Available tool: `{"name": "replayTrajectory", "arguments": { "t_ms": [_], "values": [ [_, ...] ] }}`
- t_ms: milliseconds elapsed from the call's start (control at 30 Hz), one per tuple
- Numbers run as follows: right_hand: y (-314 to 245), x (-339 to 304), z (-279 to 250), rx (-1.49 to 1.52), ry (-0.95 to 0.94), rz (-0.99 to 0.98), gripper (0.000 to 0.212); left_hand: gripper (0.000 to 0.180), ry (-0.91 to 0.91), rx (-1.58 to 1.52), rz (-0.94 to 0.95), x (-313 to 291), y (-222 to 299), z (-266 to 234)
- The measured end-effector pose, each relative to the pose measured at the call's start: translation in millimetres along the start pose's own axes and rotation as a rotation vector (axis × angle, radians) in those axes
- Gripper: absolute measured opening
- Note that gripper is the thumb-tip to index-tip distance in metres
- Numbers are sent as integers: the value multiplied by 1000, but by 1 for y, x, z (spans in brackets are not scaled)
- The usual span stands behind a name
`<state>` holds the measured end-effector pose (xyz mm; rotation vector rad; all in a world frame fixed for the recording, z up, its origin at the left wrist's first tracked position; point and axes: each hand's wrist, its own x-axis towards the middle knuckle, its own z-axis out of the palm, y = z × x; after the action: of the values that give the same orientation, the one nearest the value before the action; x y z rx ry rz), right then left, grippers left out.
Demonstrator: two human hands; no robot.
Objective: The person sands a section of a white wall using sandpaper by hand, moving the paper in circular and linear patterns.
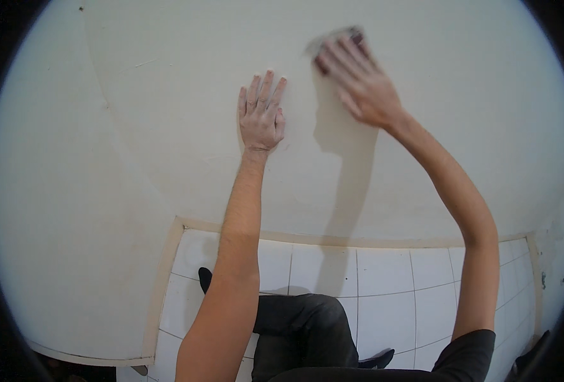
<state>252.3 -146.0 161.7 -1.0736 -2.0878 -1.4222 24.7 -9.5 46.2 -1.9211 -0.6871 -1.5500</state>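
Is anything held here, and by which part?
The right hand holds a blurred dark block by its back, fingers laid across; the left hand, flat on the wall, holds nothing.

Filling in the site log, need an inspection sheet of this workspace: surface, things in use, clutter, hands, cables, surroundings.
Surface: pale wall, faint marks and a fine scratch.
Things in use: dark object at the wall, too blurred to identify.
Clutter: dim items at lower-left edge, unidentifiable.
Hands: left hand flat on wall, fingers slightly spread; right hand holding the dark object.
Cables: nothing seen.
Surroundings: white floor tiles, beige skirting.
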Motion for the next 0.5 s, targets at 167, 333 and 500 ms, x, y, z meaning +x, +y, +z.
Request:
{"name": "replayTrajectory", "arguments": {
  "t_ms": [167, 333, 500],
  "values": [
    [-30, -63, 53, 280, -369, -710, 62, 70, -7, -7, -5, -2, 0, 1],
    [8, -26, 53, 395, -251, -703, 70, 70, -3, -35, 2, 1, 1, 6],
    [21, 52, -7, -69, 34, -167, 66, 72, 18, -34, 2, 6, 0, -3]
  ]
}}
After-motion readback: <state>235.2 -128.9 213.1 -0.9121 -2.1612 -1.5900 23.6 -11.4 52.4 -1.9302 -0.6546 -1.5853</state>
